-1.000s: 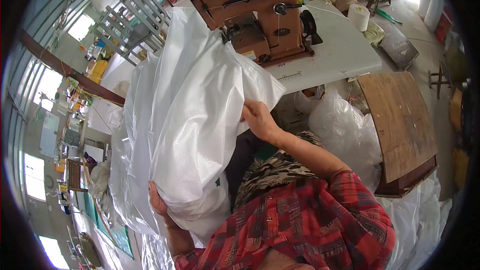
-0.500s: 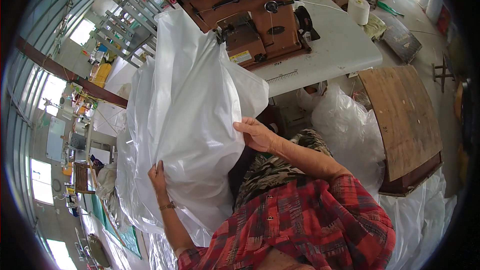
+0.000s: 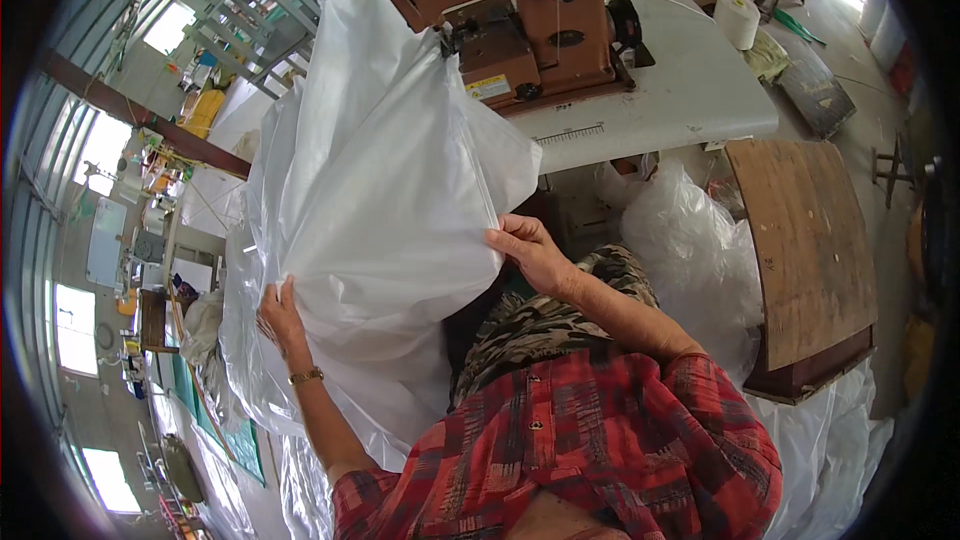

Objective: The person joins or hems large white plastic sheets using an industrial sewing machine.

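A large sheet of white plastic fabric (image 3: pixel 390 200) hangs from the brown sewing machine (image 3: pixel 540 25) down over my lap. My left hand (image 3: pixel 281 318) pinches the fabric on its left side. With thumb and fingers, my right hand (image 3: pixel 527 248) grips its right edge, below the table's front edge. Between the two hands the cloth is pulled fairly flat, with folds running up to the machine. The top of the fabric reaches the machine's left end; the needle area is hard to make out.
The machine stands on a grey table (image 3: pixel 690 105) with a ruler scale along its front. A white thread cone (image 3: pixel 737 20) sits beyond its right end. Clear plastic bags (image 3: pixel 690 250) lie beside a wooden board (image 3: pixel 805 240) on my right. A grey metal rack (image 3: pixel 255 20) stands far left.
My left hand has moved left and up, drawing the fabric wider and flatter. My right hand has shifted slightly right and up along the edge. The view has tilted a little.
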The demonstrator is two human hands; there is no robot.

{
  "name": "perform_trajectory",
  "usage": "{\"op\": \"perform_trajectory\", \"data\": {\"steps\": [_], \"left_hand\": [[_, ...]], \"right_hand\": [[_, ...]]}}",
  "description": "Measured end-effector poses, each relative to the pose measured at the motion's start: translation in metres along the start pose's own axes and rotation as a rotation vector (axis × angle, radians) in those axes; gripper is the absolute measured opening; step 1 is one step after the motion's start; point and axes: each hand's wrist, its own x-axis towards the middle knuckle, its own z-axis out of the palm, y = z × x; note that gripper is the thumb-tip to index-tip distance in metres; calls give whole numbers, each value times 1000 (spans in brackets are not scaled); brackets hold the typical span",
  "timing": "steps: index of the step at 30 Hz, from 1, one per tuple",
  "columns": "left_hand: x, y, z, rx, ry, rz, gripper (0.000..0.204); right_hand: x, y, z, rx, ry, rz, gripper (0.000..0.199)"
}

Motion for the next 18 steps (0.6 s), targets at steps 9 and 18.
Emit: {"op": "perform_trajectory", "data": {"steps": [9,18], "left_hand": [[13,26,-11,233,-73,184,20],[-51,235,-62,-615,-465,611,24]], "right_hand": [[-8,16,12,-261,-137,52,24],[-33,20,48,-958,-146,-292,16]]}}
